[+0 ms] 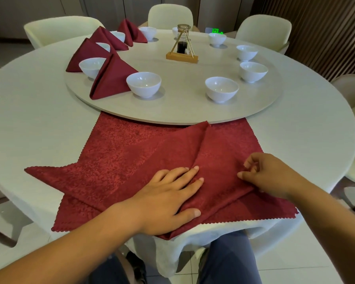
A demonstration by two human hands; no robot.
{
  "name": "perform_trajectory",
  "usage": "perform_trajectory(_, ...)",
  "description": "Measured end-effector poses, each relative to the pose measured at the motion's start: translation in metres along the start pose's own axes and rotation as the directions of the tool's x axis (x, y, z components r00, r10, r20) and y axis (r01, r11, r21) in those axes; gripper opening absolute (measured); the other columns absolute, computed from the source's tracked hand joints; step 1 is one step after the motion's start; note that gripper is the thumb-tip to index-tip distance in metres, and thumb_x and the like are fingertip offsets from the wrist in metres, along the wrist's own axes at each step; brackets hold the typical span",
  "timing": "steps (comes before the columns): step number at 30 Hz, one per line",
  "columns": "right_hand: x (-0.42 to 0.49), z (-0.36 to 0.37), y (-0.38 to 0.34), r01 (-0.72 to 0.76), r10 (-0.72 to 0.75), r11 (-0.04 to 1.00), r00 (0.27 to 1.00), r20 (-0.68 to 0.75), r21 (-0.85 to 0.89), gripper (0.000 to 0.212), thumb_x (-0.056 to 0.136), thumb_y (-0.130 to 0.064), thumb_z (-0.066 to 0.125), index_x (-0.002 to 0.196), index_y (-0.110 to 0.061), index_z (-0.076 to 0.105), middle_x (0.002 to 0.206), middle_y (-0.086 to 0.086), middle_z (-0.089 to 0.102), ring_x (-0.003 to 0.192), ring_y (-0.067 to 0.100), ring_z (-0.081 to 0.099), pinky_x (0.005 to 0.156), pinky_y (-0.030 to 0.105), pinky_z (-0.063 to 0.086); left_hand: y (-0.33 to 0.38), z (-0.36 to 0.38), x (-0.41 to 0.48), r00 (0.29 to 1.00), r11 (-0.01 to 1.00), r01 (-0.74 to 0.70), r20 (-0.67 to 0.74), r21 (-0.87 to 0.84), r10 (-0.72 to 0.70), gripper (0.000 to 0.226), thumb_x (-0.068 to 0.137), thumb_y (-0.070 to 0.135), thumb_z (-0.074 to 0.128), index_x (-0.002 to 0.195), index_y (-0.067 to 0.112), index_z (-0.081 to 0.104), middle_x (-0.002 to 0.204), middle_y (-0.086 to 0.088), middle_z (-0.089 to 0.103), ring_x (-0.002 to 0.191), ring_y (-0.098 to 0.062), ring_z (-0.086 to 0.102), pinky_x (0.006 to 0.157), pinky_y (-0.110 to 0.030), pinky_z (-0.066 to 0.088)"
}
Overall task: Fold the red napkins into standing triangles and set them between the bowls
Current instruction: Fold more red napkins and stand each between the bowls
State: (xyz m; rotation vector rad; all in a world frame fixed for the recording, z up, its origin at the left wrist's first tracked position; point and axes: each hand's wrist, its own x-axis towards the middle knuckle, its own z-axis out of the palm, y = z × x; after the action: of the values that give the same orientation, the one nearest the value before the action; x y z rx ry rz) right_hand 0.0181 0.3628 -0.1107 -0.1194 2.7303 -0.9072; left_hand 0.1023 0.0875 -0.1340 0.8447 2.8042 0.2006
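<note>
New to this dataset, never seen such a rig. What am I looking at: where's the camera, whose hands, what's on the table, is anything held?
There is no machine here. A person works with bare hands, and the single picture comes from a wide-angle camera worn on their head, looking forward and down.

The left hand lies flat, pressing on a half-folded red napkin spread on the round table. The right hand has its fingers curled at the fold's edge and appears to pinch the cloth.

Beyond is a turntable with white bowls set around it. Four folded napkins stand between the bowls on the left; the bowls on the right have none yet. A dark bottle in a gold frame stands in the middle.
</note>
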Motion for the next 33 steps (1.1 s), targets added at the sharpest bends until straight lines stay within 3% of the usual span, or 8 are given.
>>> perform_trajectory(8, -0.005, 0.016, -0.005, -0.038, -0.029, 0.964, 0.969, -0.245, -0.263, 0.024, 0.093, -0.043, 0.065, 0.083, -0.023, 0.054, 0.077, -0.006, 0.062, 0.073, 0.015, 0.058, 0.065, 0.034, 0.047, -0.003, 0.004, 0.006, 0.999, 0.998, 0.034, -0.007, 0.055, -0.034, 0.077, 0.102, 0.066, 0.016, 0.163, 0.025, -0.004, 0.168, 0.012, -0.02, 0.152, -0.009, -0.009, 0.122, -0.037, 0.002)
perform_trajectory(11, -0.023, 0.03, -0.013, 0.092, -0.29, 0.893, 0.866, -0.407, -0.441, 0.032, 0.098, -0.049, 0.048, 0.099, -0.02, 0.06, 0.098, 0.001, 0.065, 0.091, 0.026, 0.06, 0.078, 0.039, 0.052, 0.0, 0.008, 0.004, 0.999, 0.992, 0.044, -0.038, 0.115, -0.04, 0.077, 0.103, 0.064, 0.014, 0.163, 0.019, -0.007, 0.168, 0.006, -0.022, 0.153, -0.013, -0.008, 0.121, -0.036, 0.003)
perform_trajectory(15, -0.063, 0.086, -0.023, 0.433, -0.558, 0.763, 0.816, -0.151, -0.48, 0.055, 0.099, -0.049, 0.039, 0.137, -0.016, 0.061, 0.148, 0.007, 0.053, 0.141, 0.027, 0.044, 0.116, 0.047, 0.036, 0.0, 0.012, 0.005, 0.998, 0.989, 0.059, -0.027, 0.138, -0.055, 0.078, 0.104, 0.063, 0.012, 0.162, 0.017, -0.013, 0.167, 0.001, -0.027, 0.153, -0.012, -0.023, 0.125, -0.039, -0.007)
perform_trajectory(18, -0.072, 0.104, -0.015, 0.43, -0.517, 0.754, 0.855, -0.045, -0.497, 0.06, 0.105, -0.05, 0.026, 0.152, -0.015, 0.042, 0.161, 0.003, 0.033, 0.153, 0.017, 0.021, 0.123, 0.042, 0.019, -0.003, 0.015, 0.007, 0.999, 0.986, 0.051, -0.014, 0.16, -0.05, 0.079, 0.103, 0.064, 0.009, 0.161, 0.016, -0.015, 0.166, -0.001, -0.028, 0.15, -0.011, -0.031, 0.125, -0.04, -0.012)
perform_trajectory(22, -0.059, 0.076, 0.003, 0.252, -0.298, 0.803, 0.955, 0.003, -0.54, 0.068, 0.096, -0.051, 0.001, 0.16, -0.027, 0.0, 0.166, -0.011, -0.011, 0.151, 0.005, -0.019, 0.123, 0.029, -0.012, -0.004, 0.016, 0.008, 0.999, 0.982, 0.048, 0.002, 0.183, -0.049, 0.083, 0.1, 0.068, 0.007, 0.16, 0.014, -0.017, 0.166, -0.003, -0.029, 0.15, -0.012, -0.032, 0.126, -0.04, -0.011)
perform_trajectory(28, -0.056, 0.051, 0.014, 0.134, -0.159, 0.784, 0.987, 0.012, -0.605, 0.085, 0.083, -0.055, -0.016, 0.161, -0.024, -0.002, 0.166, -0.009, -0.014, 0.152, 0.012, -0.018, 0.123, 0.036, -0.015, -0.005, 0.015, 0.006, 0.999, 0.986, 0.035, -0.009, 0.161, -0.034, 0.091, 0.096, 0.076, 0.004, 0.159, 0.015, -0.019, 0.165, -0.002, -0.031, 0.149, -0.012, -0.033, 0.126, -0.041, -0.011)
perform_trajectory(30, -0.057, 0.048, 0.002, 0.106, -0.169, 0.764, 0.985, -0.039, -0.637, 0.086, 0.083, -0.054, -0.007, 0.16, -0.022, 0.013, 0.168, -0.003, -0.002, 0.155, 0.02, -0.01, 0.125, 0.043, -0.006, -0.005, 0.015, 0.004, 0.998, 0.991, 0.019, -0.056, 0.134, -0.011, 0.09, 0.098, 0.075, 0.008, 0.161, 0.016, -0.015, 0.166, -0.002, -0.029, 0.15, -0.011, -0.032, 0.126, -0.041, -0.01)
perform_trajectory(33, -0.058, 0.05, -0.011, 0.311, -0.442, 0.794, 0.886, -0.144, -0.521, 0.054, 0.085, -0.032, 0.047, 0.137, -0.021, 0.057, 0.155, 0.002, 0.042, 0.142, 0.026, 0.034, 0.116, 0.044, 0.032, -0.006, 0.015, -0.001, 0.976, 0.999, -0.029, -0.214, 0.03, 0.035, 0.078, 0.101, 0.069, 0.025, 0.16, 0.018, 0.022, 0.168, -0.005, 0.005, 0.155, -0.017, 0.0, 0.126, -0.042, 0.005)
